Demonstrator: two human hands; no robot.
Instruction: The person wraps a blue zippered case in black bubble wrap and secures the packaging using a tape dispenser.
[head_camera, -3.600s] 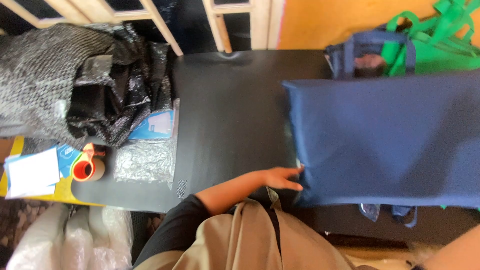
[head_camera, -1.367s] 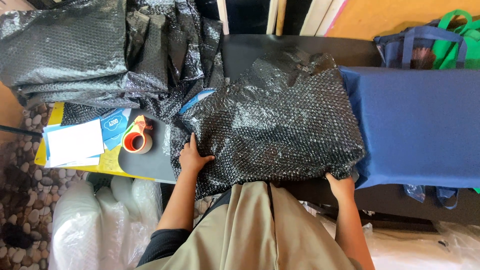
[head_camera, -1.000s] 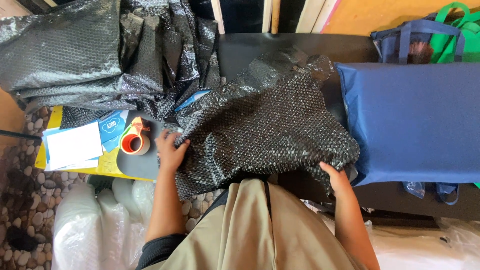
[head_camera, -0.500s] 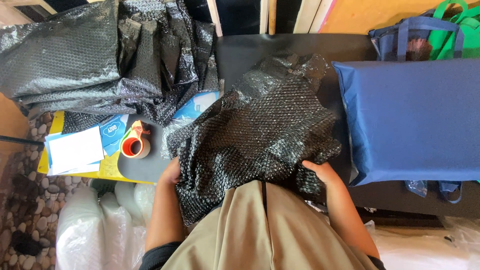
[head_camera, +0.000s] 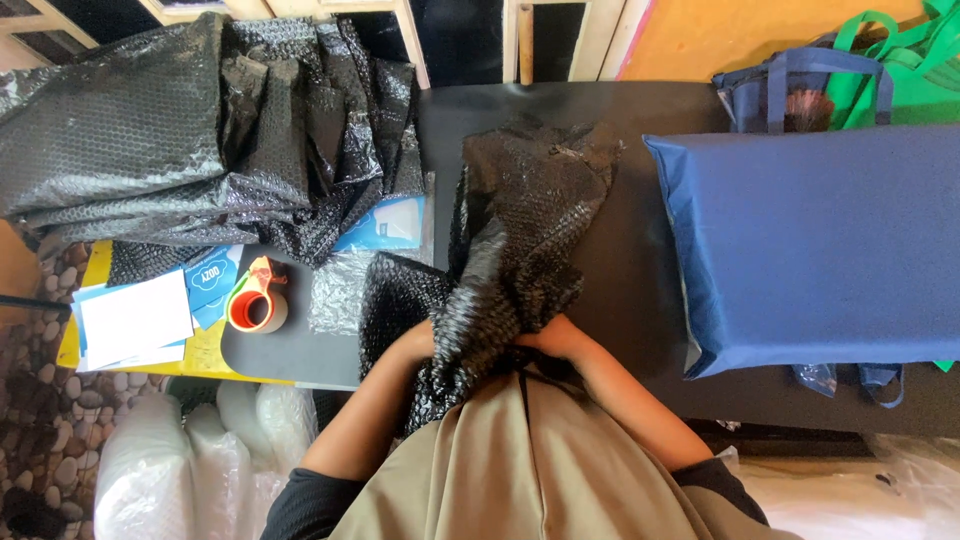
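Black tabletop (head_camera: 620, 270), seen from above, wooden frame pieces and an orange wall at the far edge; pebbled floor shows at my left.

Both hands sit close together at the near edge of the table, just in front of the beige apron. Left hand (head_camera: 418, 342) is closed into the near left side of a black bubble-wrap sheet (head_camera: 515, 235); fingers are buried in the folds, so I can't count them, but the grip reads as a fist around gathered plastic. Right hand (head_camera: 556, 338) clamps the near right side of the same sheet, fingers curled under it. The two hands nearly meet, with the wrap bunched up between them.

The sheet runs from the hands away toward the far edge, crumpled into a narrow ridge on the middle of the table, its far end spreading a little wider.

Just right of it, apart from it, a large flat navy fabric bag (head_camera: 820, 240) lies across the table's right side. Beyond that, a smaller navy bag (head_camera: 770, 95) and a green bag (head_camera: 900, 70).

Left of the sheet: a small clear bubble-wrap piece (head_camera: 335, 295), a blue-and-white card (head_camera: 390, 222), an orange tape dispenser (head_camera: 257, 303), white papers (head_camera: 135, 318) on a yellow board. Far left corner holds a heap of black bubble wrap (head_camera: 200, 140).
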